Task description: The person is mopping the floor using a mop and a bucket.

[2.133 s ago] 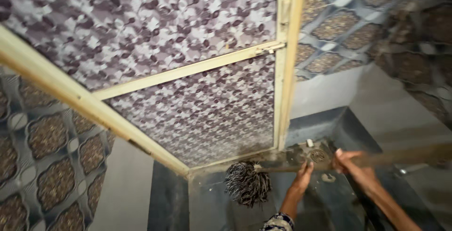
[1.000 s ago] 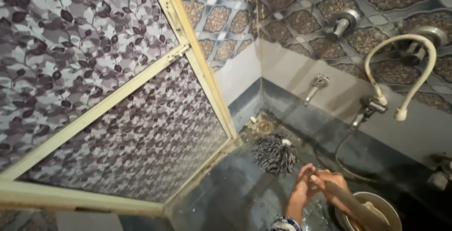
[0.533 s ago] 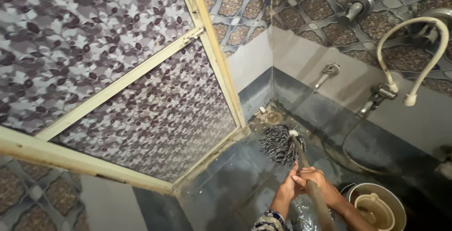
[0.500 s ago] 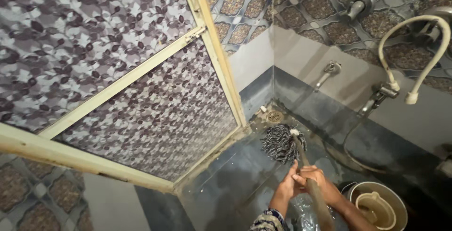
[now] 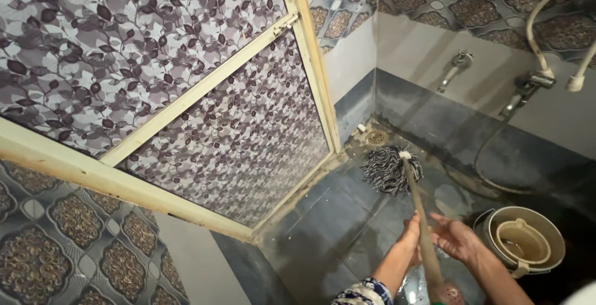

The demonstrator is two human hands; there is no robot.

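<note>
A person is standing in a tiled washroom and is working a mop point(image 5: 392, 169) over the dark wet floor point(image 5: 335, 218) at lower centre of the frame. No packages, labels or signs are showing.

The mop handle point(image 5: 417, 212) is running from the bottom edge up to the stringy grey-and-white mop head, which is lying on the floor just below the round floor drain point(image 5: 376, 136) in the corner. The left hand point(image 5: 411, 238) is gripping the handle, its fingers curled around the stick. The right hand point(image 5: 452, 236) is lying against the handle from the right side with fingers spread and loosely bent; whether it is fully clasping the stick cannot be told. Both hands are sitting well below the mop head, on the lower part of the handle.

A door point(image 5: 186, 94) with a leaf pattern and a cream frame is filling the upper left. A bucket point(image 5: 519, 243) holding a smaller mug point(image 5: 525, 246) is standing at lower right, near the right hand. A tap point(image 5: 454, 68) is projecting from the wall at upper right, and a white hose point(image 5: 545, 19) is curving at far right.
</note>
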